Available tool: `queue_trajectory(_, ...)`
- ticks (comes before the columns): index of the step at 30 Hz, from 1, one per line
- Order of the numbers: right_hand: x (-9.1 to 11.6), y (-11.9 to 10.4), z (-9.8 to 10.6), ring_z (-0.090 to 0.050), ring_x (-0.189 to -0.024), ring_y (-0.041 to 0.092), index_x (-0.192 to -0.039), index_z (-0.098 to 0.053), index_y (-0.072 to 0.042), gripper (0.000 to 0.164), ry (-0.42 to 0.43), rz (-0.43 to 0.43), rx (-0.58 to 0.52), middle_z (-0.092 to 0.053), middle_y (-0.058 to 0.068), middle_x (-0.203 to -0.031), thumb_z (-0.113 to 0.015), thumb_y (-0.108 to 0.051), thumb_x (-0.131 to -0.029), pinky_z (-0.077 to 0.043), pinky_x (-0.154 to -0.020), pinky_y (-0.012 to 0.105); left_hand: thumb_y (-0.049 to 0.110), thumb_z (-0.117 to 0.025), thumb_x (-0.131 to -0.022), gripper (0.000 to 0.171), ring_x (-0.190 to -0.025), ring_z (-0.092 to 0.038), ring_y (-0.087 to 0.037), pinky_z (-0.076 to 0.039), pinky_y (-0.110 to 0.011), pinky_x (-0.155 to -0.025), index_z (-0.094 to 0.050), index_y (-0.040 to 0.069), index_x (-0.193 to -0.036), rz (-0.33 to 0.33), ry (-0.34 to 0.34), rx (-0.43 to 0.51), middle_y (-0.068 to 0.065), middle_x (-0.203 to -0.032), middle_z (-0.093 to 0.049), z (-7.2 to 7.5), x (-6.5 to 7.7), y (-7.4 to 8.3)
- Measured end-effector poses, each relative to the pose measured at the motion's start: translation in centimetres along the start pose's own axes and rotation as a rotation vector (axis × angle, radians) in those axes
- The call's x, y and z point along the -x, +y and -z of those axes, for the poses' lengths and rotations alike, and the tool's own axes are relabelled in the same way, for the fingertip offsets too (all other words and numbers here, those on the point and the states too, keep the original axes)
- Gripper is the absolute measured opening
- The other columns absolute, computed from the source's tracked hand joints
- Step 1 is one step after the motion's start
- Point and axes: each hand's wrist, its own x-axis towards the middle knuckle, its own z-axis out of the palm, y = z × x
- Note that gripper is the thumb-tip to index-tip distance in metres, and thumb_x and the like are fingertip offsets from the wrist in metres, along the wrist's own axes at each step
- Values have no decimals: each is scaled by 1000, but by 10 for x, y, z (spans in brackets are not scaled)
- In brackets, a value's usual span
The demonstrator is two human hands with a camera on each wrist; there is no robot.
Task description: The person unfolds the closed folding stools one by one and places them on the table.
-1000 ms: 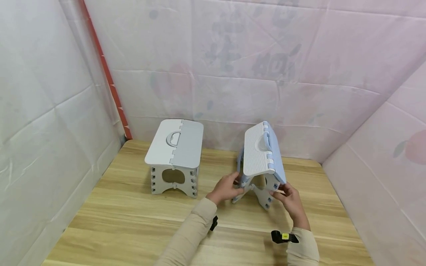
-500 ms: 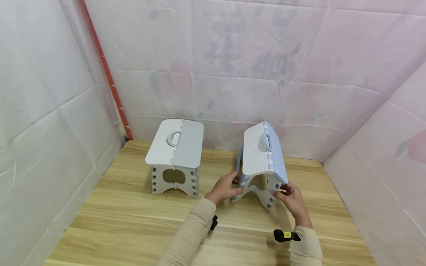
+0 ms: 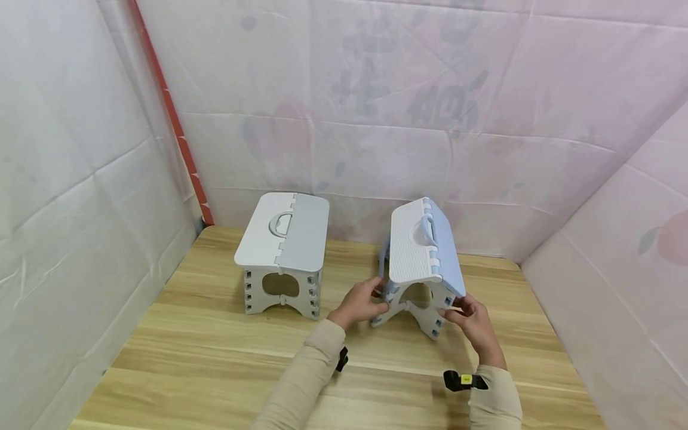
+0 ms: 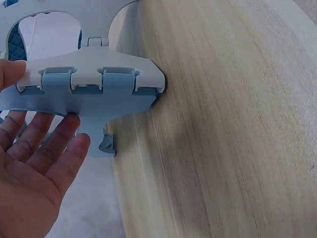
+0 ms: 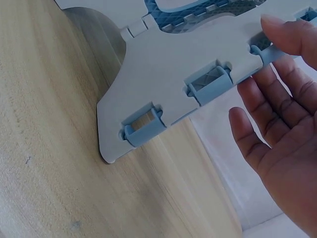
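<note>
A white and light-blue folding stool [image 3: 411, 245] stands partly unfolded on the wooden table, its two seat halves sloping like a roof from the middle hinge. My left hand [image 3: 357, 303] grips the edge of its left leg. In the left wrist view, the thumb lies on the pale end panel [image 4: 119, 69] and the fingers touch the blue side below. On the other side my right hand [image 3: 474, 327] holds the right leg's edge, under the blue seat half. The right wrist view shows that thumb on the end panel [image 5: 163, 74], with fingers behind the edge.
A second folding stool [image 3: 301, 233], white and grey, stands fully unfolded with a flat top to the left. The wooden table [image 3: 215, 370] meets a pale wall covering [image 3: 349, 155] behind and at both sides.
The held stool has spread slightly wider and its seat halves slope less steeply. My left hand has shifted a little left, my right a little right. The grey stool stays in place.
</note>
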Motion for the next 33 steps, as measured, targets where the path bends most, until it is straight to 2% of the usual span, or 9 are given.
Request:
queue_trajectory(11, 0, -1, 2, -57, -94, 8, -117, -55, 5, 39, 13, -18, 3, -63, -6, -98, -70, 0, -81, -49, -74, 22, 19, -69, -80, 33, -95, -58, -12, -47, -24, -79, -57, 12, -110, 0, 4, 22, 0, -104, -60, -1, -1, -2)
queue_trajectory(19, 3, -2, 1, -57, -94, 8, -113, -55, 8, 38, 27, -37, 18, -63, -4, -98, -70, -2, -81, -49, -74, 22, 19, -69, -82, 33, -96, -58, -17, -48, -29, -80, -56, 12, -111, -5, 3, 10, 0, -105, -60, -1, 2, -1)
queue_trajectory(26, 4, -2, -4, -55, -96, 7, -117, -52, 7, 39, 28, -18, 41, -61, -5, -101, -68, -4, -83, -47, -75, 20, 17, -68, -81, 35, -97, -58, -18, -48, -29, -81, -55, 10, -114, -17, 18, 33, -1, -107, -59, -3, 3, -3)
queue_trajectory(30, 8, -9, -9, -52, -98, 4, -125, -47, 6, 44, 24, 27, 116, -57, 11, -113, -65, -4, -86, -46, -77, 18, 20, -68, -81, 46, -103, -56, -22, -46, -29, -83, -53, 7, -122, -16, 27, 8, -6, -116, -57, -3, 8, 0)
queue_trajectory(33, 12, -17, -10, -49, -102, 2, -132, -39, 6, 49, 29, 59, 140, -49, 23, -122, -60, -3, -89, -44, -78, 16, 28, -69, -82, 56, -108, -53, -25, -45, -30, -85, -48, 7, -130, 1, 39, -20, -9, -124, -52, 2, 14, 5)
